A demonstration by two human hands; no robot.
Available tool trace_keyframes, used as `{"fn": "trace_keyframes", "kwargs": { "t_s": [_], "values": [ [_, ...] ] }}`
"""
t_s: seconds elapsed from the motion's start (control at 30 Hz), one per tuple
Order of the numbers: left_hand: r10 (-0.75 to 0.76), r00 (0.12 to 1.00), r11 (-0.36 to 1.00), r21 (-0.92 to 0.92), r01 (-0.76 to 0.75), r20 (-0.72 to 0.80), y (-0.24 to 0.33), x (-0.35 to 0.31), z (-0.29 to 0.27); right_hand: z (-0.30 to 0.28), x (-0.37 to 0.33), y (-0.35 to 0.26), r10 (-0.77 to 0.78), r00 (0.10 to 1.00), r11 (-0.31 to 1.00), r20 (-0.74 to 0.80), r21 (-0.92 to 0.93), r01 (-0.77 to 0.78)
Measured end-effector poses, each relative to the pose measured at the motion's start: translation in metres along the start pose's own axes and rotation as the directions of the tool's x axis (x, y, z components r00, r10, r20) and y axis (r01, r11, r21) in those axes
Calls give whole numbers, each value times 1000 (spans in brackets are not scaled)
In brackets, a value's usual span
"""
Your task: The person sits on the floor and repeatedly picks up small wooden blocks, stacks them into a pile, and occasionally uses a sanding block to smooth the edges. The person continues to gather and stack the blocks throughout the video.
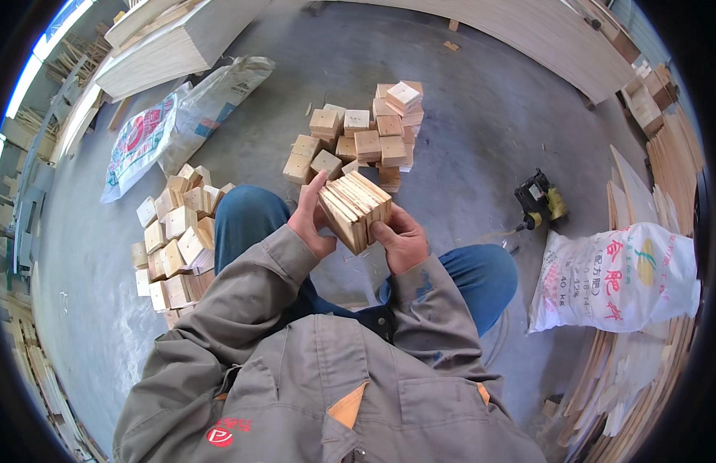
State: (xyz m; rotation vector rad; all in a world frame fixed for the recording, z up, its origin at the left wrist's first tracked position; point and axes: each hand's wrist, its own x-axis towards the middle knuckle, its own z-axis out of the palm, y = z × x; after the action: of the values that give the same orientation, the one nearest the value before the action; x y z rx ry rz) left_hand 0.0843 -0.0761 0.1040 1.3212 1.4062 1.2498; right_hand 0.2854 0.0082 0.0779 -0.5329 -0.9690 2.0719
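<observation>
Between my hands, above my lap, is a stack of thin square plywood pieces [353, 202], tilted so that its layered edges face up. My left hand [308, 220] presses against its left side, thumb and fingers around it. From the right, my right hand [400, 238] grips the lower right corner, with the thumb on the near face. Just beyond the held stack, a group of plywood block stacks [368, 144] stands on the floor. Another pile of plywood blocks [176, 231] lies beside my left knee.
A power tool [537, 199] in black and yellow-green lies on the floor at the right. Near it rests a full white woven sack [616, 278] on wood strips [628, 386]. Flattened woven sacks [207, 116] lie far left. Large board stacks [520, 38] edge the far side.
</observation>
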Motion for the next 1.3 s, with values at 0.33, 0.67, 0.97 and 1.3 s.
{"fn": "trace_keyframes", "kwargs": {
  "t_s": [0.33, 0.67, 0.97, 1.3],
  "values": [
    [-86, 990, 973, -222, 59, -114, -14, 18, 19, -9, 8, 5, 2, 993, 993, -117, -120, -16],
    [-135, 959, 969, -233, 76, -248, -3, 24, 7, -21, 22, 3, -174, 918, 957, -357, -280, 72],
    [-514, 839, 702, -649, 293, -178, -3, 32, -11, -18, 23, 18, 27, 965, 903, -262, -408, -137],
    [-520, 854, 387, -896, 217, -18, 13, 28, -42, -27, 26, 34, 36, 964, 871, -262, -465, -159]
  ]
}}
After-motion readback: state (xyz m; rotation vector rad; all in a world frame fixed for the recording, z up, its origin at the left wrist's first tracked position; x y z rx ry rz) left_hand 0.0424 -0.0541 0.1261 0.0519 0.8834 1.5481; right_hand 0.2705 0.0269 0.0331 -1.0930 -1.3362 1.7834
